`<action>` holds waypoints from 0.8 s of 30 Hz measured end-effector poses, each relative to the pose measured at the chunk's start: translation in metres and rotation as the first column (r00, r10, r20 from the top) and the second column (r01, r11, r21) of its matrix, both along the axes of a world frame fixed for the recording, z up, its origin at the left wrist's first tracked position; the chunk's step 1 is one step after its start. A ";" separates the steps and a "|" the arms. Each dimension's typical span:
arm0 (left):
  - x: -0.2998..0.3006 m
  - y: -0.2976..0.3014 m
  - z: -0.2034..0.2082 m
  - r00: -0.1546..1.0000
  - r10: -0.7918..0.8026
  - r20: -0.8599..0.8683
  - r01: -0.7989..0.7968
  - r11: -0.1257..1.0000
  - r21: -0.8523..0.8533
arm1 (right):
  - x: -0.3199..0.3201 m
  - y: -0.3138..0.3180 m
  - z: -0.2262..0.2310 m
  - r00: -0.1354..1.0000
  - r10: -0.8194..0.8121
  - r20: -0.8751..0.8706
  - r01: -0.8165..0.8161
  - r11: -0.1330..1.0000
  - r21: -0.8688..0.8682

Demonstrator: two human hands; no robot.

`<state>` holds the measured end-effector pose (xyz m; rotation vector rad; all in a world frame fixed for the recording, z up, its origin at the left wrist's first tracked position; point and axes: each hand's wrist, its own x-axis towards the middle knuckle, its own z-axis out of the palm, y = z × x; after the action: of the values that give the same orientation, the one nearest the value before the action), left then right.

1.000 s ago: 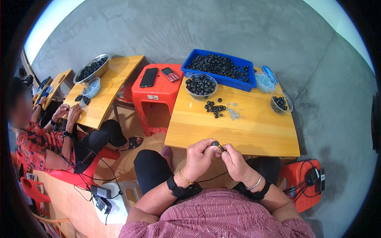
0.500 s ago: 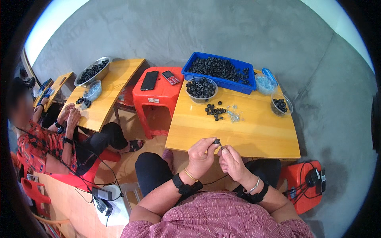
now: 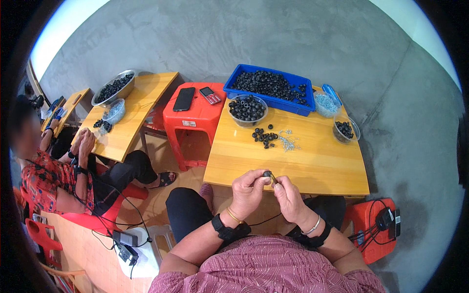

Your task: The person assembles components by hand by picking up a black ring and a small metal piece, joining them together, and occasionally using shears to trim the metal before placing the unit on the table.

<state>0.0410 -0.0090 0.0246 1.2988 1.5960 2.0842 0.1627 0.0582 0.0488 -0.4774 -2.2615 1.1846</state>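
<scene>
Over the near edge of the wooden table point(image 3: 312, 171), my left hand point(image 3: 248, 189) pinches a small round black part point(image 3: 266, 174) between thumb and fingertips. My right hand point(image 3: 290, 199) grips a thin, dark, stick-like tool point(image 3: 273, 179), its tip close beside the black part. Whether the two touch is too small to tell. Beyond my hands lies a loose pile of black parts point(image 3: 265, 137), with small clear-bluish pieces point(image 3: 288, 141) scattered to its right. A clear bowl point(image 3: 248, 123) full of black parts stands behind the pile.
At the table's back are a blue tray point(image 3: 288, 106) of black parts and a tub of bluish pieces point(image 3: 326, 105). A smaller clear tub point(image 3: 348, 139) sits at the right edge. A red stool point(image 3: 190, 120) bears two phones. Another person point(image 3: 58, 180) works at the left table.
My right hand has shifted slightly right and the tool has tilted a little. My left hand stays nearly in place, still pinching the black part. The other person's hands have moved slightly.
</scene>
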 end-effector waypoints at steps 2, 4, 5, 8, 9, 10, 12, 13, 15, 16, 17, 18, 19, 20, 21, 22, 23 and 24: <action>-0.001 -0.003 0.000 0.998 -0.045 0.042 0.046 0.999 -0.017 | 0.002 0.001 0.003 1.000 -0.020 0.024 0.017 0.993 0.115; -0.001 -0.005 0.001 0.970 -0.182 0.164 0.191 0.981 -0.038 | 0.004 0.004 0.003 0.998 -0.041 0.045 0.030 0.973 0.230; -0.002 -0.005 0.002 0.969 -0.182 0.166 0.191 0.981 -0.039 | 0.005 0.006 0.003 0.997 -0.039 0.061 0.019 0.956 0.294; -0.001 -0.008 0.003 0.940 -0.256 0.226 0.277 0.959 -0.066 | 0.008 0.011 0.000 0.996 -0.026 0.086 -0.008 0.929 0.370; 0.000 -0.008 0.003 0.903 -0.302 0.306 0.326 0.945 -0.030 | 0.008 0.012 0.000 0.996 -0.011 0.091 -0.025 0.922 0.387; 0.000 -0.008 0.003 0.857 -0.348 0.381 0.372 0.928 0.010 | 0.008 0.012 0.001 0.996 -0.012 0.091 -0.025 0.922 0.387; -0.001 -0.008 0.002 0.828 -0.351 0.438 0.389 0.921 0.003 | 0.007 0.010 0.006 0.995 -0.038 0.096 -0.004 0.915 0.405; -0.001 -0.008 0.001 0.796 -0.352 0.492 0.406 0.914 -0.002 | 0.008 0.009 0.006 0.995 -0.038 0.096 -0.004 0.915 0.404; -0.002 -0.007 0.000 0.739 -0.380 0.556 0.439 0.898 0.031 | 0.009 0.008 0.006 0.998 0.042 0.056 -0.050 0.985 0.162; -0.003 -0.006 0.000 0.677 -0.406 0.614 0.468 0.881 0.067 | 0.010 0.007 0.008 0.998 0.041 0.057 -0.050 0.986 0.161; -0.003 -0.006 0.001 0.676 -0.406 0.615 0.468 0.881 0.067 | 0.011 0.006 0.012 0.997 0.030 0.077 -0.039 0.993 0.115; -0.002 -0.007 0.003 0.647 -0.423 0.634 0.487 0.870 0.084 | 0.012 0.006 0.014 0.995 0.020 0.097 -0.027 0.997 0.069; -0.001 -0.007 0.004 0.618 -0.439 0.652 0.504 0.858 0.101 | 0.012 0.006 0.013 0.995 0.019 0.098 -0.026 0.997 0.069; -0.001 -0.008 0.004 0.617 -0.440 0.653 0.504 0.858 0.101 | 0.012 0.007 0.011 0.995 0.055 0.079 -0.059 0.997 0.049; -0.001 -0.007 0.003 0.618 -0.455 0.641 0.512 0.852 0.112 | 0.012 0.008 0.010 0.994 0.091 0.059 -0.093 0.995 0.032; -0.001 -0.007 0.002 0.618 -0.470 0.630 0.519 0.846 0.122 | 0.013 0.008 0.011 0.994 0.090 0.060 -0.092 0.995 0.033; -0.001 -0.007 0.003 0.617 -0.471 0.630 0.519 0.846 0.124 | 0.013 0.007 0.013 0.992 0.086 0.095 -0.091 0.995 0.041; -0.001 -0.007 0.003 0.613 -0.467 0.637 0.516 0.848 0.124 | 0.013 0.007 0.014 0.988 0.084 0.129 -0.091 0.995 0.049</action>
<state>0.0401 -0.0164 0.0276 0.7207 0.8601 1.7926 0.1762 0.0655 0.0628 -0.4477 -2.4388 1.1613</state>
